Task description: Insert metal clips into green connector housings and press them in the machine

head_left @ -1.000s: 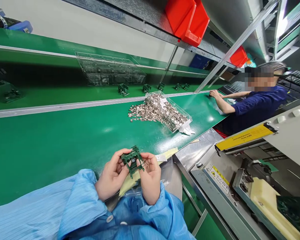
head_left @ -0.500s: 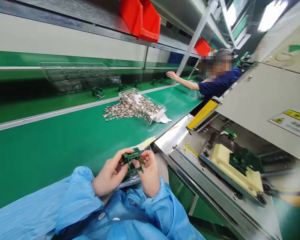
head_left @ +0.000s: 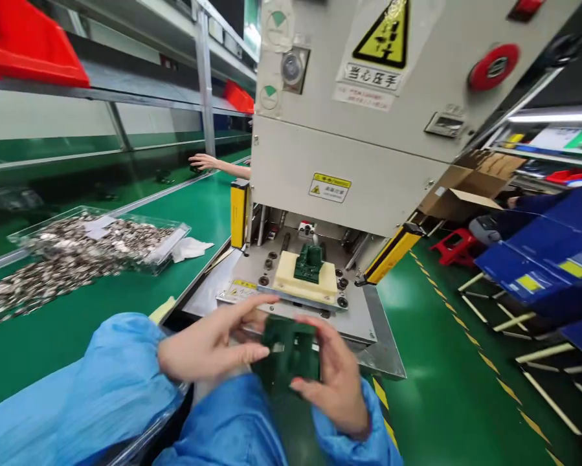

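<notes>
A dark green plastic part [head_left: 291,349], blurred by motion, is in front of my body. My right hand [head_left: 339,372] grips its right side, thumb on the near face and fingers along the far edge. At its left edge my left hand [head_left: 217,343] has the thumb against the part and the fingers curled behind. Beyond the hands stands a press, where another green plastic part [head_left: 310,263] sits on a cream-coloured fixture block [head_left: 285,272].
The press housing [head_left: 349,155] has yellow side guards [head_left: 239,213]. On the green belt [head_left: 193,230], small metal pieces [head_left: 43,285] lie in and around a clear tray [head_left: 162,255]. A co-worker's hand [head_left: 206,162] reaches over the belt behind. Blue bins [head_left: 543,246] stand right.
My view has swung right, bringing the press to the middle. Both hands, with the green plastic part, are now in front of the press.
</notes>
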`<move>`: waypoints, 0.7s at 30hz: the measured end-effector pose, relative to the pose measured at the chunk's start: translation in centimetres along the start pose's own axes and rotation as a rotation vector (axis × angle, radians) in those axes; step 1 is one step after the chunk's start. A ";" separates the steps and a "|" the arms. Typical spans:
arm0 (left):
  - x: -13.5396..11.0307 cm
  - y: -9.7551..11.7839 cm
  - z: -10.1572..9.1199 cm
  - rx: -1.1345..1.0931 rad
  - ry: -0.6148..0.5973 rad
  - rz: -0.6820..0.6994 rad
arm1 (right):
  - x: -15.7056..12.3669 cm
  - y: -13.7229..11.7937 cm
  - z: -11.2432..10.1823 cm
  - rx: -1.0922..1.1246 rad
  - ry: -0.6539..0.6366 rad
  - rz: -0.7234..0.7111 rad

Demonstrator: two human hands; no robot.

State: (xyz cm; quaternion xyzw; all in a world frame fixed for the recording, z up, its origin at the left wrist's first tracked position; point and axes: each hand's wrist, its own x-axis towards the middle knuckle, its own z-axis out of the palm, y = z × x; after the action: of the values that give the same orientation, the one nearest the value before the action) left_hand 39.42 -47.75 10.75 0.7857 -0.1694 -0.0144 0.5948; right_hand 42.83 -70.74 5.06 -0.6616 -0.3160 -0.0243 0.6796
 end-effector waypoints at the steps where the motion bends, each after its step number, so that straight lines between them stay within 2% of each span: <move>1: 2.1 0.3 -0.2 0.040 0.035 0.044 | -0.2 0.4 -1.5 0.011 0.128 -0.001; 3: 6.6 0.4 -0.7 0.158 0.155 0.116 | -0.2 1.3 -4.3 0.002 0.410 -0.003; 5: 10.7 -0.1 -0.8 0.223 0.205 0.117 | 0.5 2.0 -6.4 -0.052 0.586 0.000; 8: 14.9 -0.9 -0.1 0.164 0.173 0.059 | 2.9 2.3 -8.1 -0.140 0.623 -0.008; 10: 15.8 -0.9 0.3 0.120 0.187 0.053 | 5.0 2.3 -8.3 -0.190 0.607 -0.031; 13: 14.1 0.1 -0.3 0.055 0.254 0.081 | 8.6 2.1 -7.7 -0.235 0.505 -0.063; 16: 9.8 0.7 -2.7 0.013 0.284 0.043 | 11.6 1.6 -7.0 -0.323 0.277 -0.051; 19: 4.3 -0.5 -5.7 0.035 0.227 -0.075 | 13.5 1.1 -6.8 -0.413 0.044 0.019; 21: 0.8 -2.3 -7.3 0.046 0.183 -0.159 | 14.1 1.0 -6.7 -0.436 -0.032 0.046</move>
State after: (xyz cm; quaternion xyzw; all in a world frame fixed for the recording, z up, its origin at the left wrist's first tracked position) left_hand 42.39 -40.63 10.90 0.8083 -0.0516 0.0142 0.5864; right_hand 57.25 -71.25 11.16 -0.8001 -0.2990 -0.0660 0.5158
